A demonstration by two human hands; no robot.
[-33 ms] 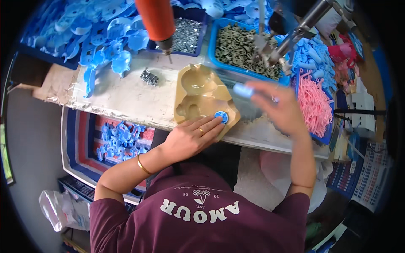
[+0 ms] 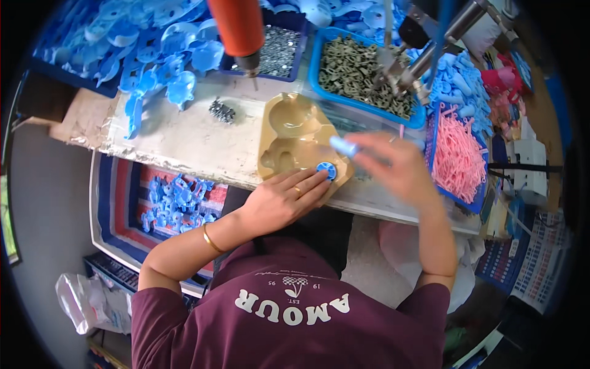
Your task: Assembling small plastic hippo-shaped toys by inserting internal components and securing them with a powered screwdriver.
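Head view, left hand (image 2: 286, 197): laid flat across the near edge of the tan fixture (image 2: 307, 136), fingertips at the round blue part (image 2: 326, 171).
Left grip: fingers straight and together, not wrapped around anything visible.
Right hand (image 2: 393, 165): raised at the fixture's right side, motion-blurred.
Right grip: closed, pinching a light-blue piece (image 2: 344, 146).
Light-blue piece: over the fixture's right edge, beyond the round blue part and apart from it; contact with fixture, can't tell.
Round blue part: in the fixture's near right corner, spoked face up.
Tan fixture: on the desk (image 2: 172, 135), at its front edge, with smooth rounded hollows.
Orange driver (image 2: 236, 27): tip down, above the desk's far side.
Dark metal heap (image 2: 221, 111): loose on desk, left of fixture.
Far bins: small silvery parts (image 2: 279, 52) in a dark tray, greenish-grey parts (image 2: 347, 67) in a blue bin.
Right side: pink parts (image 2: 458, 160) in a blue tray, light-blue pile (image 2: 458, 86) behind.
Far left: big heap of blue shells (image 2: 153, 43).
Below desk: blue parts (image 2: 178, 203) in a striped-lined box.
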